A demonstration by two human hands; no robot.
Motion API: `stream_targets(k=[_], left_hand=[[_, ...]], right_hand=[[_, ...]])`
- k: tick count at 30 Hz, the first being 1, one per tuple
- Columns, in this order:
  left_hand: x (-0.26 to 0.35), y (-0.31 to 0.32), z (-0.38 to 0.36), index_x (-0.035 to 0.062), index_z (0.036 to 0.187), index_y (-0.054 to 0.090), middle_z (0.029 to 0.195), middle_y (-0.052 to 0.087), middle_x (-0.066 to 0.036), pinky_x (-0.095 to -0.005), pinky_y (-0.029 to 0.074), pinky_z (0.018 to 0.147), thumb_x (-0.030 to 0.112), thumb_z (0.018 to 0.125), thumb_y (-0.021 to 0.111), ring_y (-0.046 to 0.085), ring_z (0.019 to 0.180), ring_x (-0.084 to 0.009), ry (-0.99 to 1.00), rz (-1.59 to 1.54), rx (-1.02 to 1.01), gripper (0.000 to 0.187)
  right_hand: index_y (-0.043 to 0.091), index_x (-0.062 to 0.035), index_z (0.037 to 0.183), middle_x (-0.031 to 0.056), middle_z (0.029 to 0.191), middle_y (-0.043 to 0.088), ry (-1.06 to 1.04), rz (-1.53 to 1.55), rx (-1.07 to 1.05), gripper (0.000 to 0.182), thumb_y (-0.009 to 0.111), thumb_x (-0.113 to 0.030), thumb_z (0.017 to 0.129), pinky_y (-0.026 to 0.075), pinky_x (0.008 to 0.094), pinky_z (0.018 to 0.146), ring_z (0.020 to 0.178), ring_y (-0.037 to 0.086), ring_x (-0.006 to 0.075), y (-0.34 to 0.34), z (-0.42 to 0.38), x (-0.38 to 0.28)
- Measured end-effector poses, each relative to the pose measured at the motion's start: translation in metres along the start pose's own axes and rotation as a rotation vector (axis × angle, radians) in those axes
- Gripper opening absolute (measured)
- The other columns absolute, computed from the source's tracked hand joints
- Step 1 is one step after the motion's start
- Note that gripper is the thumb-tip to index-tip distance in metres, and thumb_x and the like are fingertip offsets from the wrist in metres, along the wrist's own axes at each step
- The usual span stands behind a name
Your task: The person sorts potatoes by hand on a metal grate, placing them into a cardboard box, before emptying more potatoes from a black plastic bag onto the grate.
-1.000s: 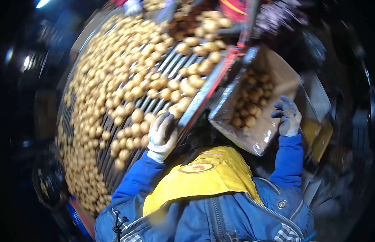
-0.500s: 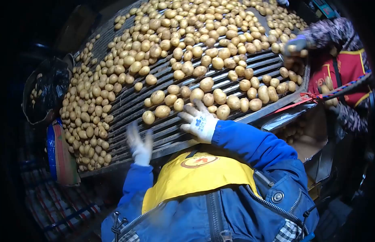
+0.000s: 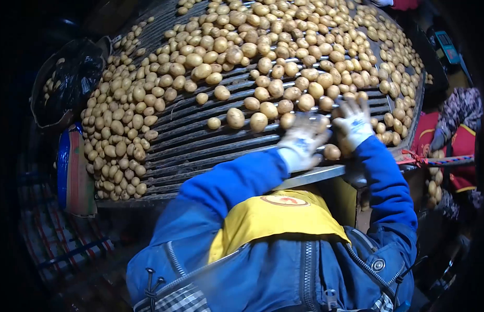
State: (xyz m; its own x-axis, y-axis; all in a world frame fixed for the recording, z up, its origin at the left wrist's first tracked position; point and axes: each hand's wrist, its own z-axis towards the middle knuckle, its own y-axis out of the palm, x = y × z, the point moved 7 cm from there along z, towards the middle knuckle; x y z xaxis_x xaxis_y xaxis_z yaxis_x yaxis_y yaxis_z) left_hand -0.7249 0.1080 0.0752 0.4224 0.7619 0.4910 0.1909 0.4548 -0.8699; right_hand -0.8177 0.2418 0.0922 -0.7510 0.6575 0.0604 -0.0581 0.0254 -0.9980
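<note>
Pale yellow potatoes point(image 3: 258, 121) lie on a grate of dark parallel bars point(image 3: 195, 156). My left hand point(image 3: 303, 141), in a white glove with dirty fingers, reaches across to the grate's front right and touches potatoes there. Its fingers are smeared by motion. Close beside it, my right hand point(image 3: 353, 123), gloved the same way, lies over potatoes with its fingers apart. One potato point(image 3: 332, 152) sits between the two hands near the metal front edge point(image 3: 312, 178). Whatever lies under my palms is hidden.
At the left stands a container lined with black plastic point(image 3: 78, 67), some potatoes inside. A striped sack point(image 3: 78, 171) leans by the grate's left edge. A co-worker in a red apron point(image 3: 463, 143) holds potatoes at the right. A red and blue rope point(image 3: 445, 160) runs there.
Both my hands have moved right, my left hand farthest, and now sit together among potatoes. The front row of potatoes has been shifted or cleared from the middle. My view has turned right.
</note>
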Motion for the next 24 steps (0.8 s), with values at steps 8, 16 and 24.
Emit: stream_targets(k=[8,16,24], left_hand=[[-0.118,-0.149,-0.046,0.0028,0.134,0.06,0.137,0.063,-0.018,-0.0447,0.045,0.114,0.009,0.084,0.075,0.061,0.127,-0.0343,-0.074,-0.2,0.534,0.053],[-0.464,-0.295,-0.204,0.0111,0.153,0.047,0.157,0.044,-0.022,-0.0447,0.03,0.122,0.053,0.095,0.061,0.04,0.146,-0.0387,-0.889,0.226,0.671,0.072],[-0.419,-0.243,-0.062,0.0133,0.141,0.06,0.148,0.055,-0.011,-0.0509,0.036,0.115,0.056,0.092,0.065,0.048,0.134,-0.0373,-0.406,0.614,0.287,0.065]], right_hand=[[0.072,-0.0198,0.114,0.0173,0.137,0.061,0.212,0.298,0.455,0.04,0.075,-0.012,0.075,0.043,0.0527,0.104,0.12,0.058,0.0378,-0.037,0.001,0.037],[0.069,-0.0078,0.115,0.0204,0.137,0.058,0.141,0.463,0.326,0.044,0.07,-0.002,0.072,0.037,0.0574,0.111,0.126,0.054,0.0436,-0.038,-0.028,-0.06],[0.064,-0.0095,0.125,0.0195,0.145,0.05,0.277,0.367,0.118,0.055,0.073,-0.029,0.075,0.028,0.0665,0.115,0.133,0.044,0.0461,-0.005,-0.055,-0.067]])
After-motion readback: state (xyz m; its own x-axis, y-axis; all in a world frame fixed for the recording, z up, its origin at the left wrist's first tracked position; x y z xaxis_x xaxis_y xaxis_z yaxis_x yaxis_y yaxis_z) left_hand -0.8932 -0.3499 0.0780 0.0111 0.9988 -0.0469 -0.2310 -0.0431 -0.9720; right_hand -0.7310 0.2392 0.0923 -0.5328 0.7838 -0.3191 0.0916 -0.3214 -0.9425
